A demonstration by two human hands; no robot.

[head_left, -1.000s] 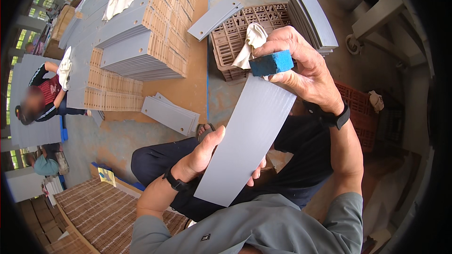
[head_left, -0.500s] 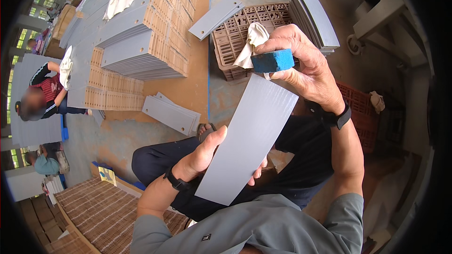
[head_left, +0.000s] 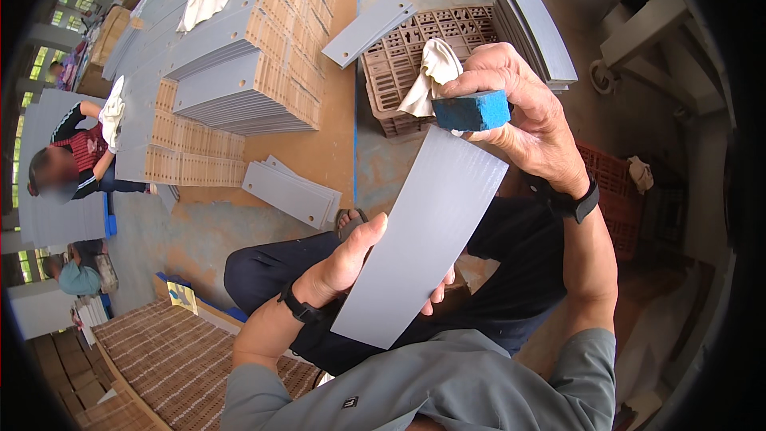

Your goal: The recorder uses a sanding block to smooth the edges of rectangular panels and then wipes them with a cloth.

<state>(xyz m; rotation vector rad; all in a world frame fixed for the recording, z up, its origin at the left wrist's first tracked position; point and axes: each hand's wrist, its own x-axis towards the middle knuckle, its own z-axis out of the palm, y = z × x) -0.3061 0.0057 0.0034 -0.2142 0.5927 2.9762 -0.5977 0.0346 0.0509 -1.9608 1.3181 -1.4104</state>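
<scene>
A flat grey board (head_left: pixel 423 239) lies tilted over my lap, its far end up and to the right. My left hand (head_left: pixel 351 259) is closed around it, thumb along the left edge and fingertips showing at the right edge. Just above the board's far end, my right hand (head_left: pixel 527 124) pinches a blue sanding sponge (head_left: pixel 472 112) between thumb and fingers. The sponge's lower side is close to the board's end; whether they touch I cannot tell. A cream cloth (head_left: pixel 433 76) shows behind the right fingers, over a brown plastic crate.
The brown slatted crate (head_left: pixel 391 88) stands ahead, with grey boards (head_left: pixel 535 32) stacked beside it. Tall stacks of drilled boards (head_left: pixel 239 72) fill the left, some loose ones (head_left: pixel 291 195) below them. A woven mat (head_left: pixel 175 359) is at lower left. Another person (head_left: pixel 80 148) works at far left.
My right hand has shifted slightly right with the sponge, which is turned a little. The wet-looking streaks near the board's far end have faded. My left hand keeps its hold.
</scene>
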